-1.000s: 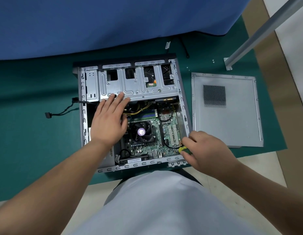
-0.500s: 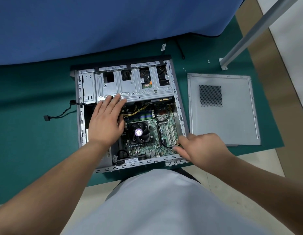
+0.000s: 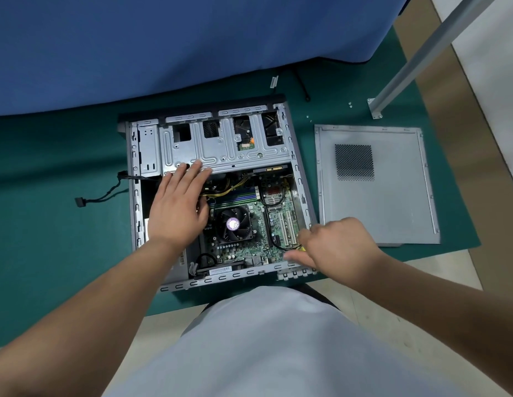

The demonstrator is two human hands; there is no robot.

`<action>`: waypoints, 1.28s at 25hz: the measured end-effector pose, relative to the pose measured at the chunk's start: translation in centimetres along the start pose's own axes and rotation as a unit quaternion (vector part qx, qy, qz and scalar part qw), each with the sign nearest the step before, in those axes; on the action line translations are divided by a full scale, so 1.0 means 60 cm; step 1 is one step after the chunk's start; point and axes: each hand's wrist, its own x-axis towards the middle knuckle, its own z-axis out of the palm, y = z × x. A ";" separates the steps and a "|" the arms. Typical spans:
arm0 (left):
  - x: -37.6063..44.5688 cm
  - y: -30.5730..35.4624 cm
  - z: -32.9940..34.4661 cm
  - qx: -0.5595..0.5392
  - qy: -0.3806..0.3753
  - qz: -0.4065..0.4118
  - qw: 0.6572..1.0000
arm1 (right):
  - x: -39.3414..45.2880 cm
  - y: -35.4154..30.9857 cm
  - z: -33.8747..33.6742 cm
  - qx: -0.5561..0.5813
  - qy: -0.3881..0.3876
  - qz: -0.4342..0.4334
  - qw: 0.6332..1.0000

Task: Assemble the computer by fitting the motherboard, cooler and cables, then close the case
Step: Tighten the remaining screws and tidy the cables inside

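Lying open, case [image 3: 302,179] holds motherboard [image 3: 251,224] w/ cooler [image 3: 233,226] at center; left hand [image 3: 177,209] flat, fingers straight; right hand [image 3: 335,246] at 4 o'clock pinches yellow tool [image 3: 302,248].

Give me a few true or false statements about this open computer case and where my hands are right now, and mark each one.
1. The side panel is fitted on the case. False: it lies flat on the green mat, to the right of the open case.
2. The left hand rests flat, fingers reaching the metal drive cage. True.
3. The cooler fan sits on the motherboard. True.
4. The right hand is out on the side panel. False: it is at the case's near right corner, holding something yellow.
5. A loose black cable trails out to the left of the case. True.
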 end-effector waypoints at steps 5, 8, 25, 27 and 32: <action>0.000 -0.001 0.000 -0.001 0.000 -0.001 1.000 | -0.015 0.018 -0.001 0.032 -0.048 -0.138 0.989; 0.000 0.001 -0.001 -0.006 0.001 -0.001 1.000 | -0.014 0.003 -0.006 0.028 -0.009 -0.081 0.996; 0.000 0.004 -0.007 -0.006 -0.003 0.001 1.000 | -0.009 0.001 -0.004 0.033 -0.054 -0.041 0.997; 0.000 0.004 -0.007 -0.004 -0.003 0.001 1.000 | -0.003 0.003 0.000 0.023 -0.047 -0.044 0.998; 0.000 0.005 -0.008 -0.006 -0.005 0.001 1.000 | 0.003 0.002 -0.007 -0.009 -0.041 -0.008 0.999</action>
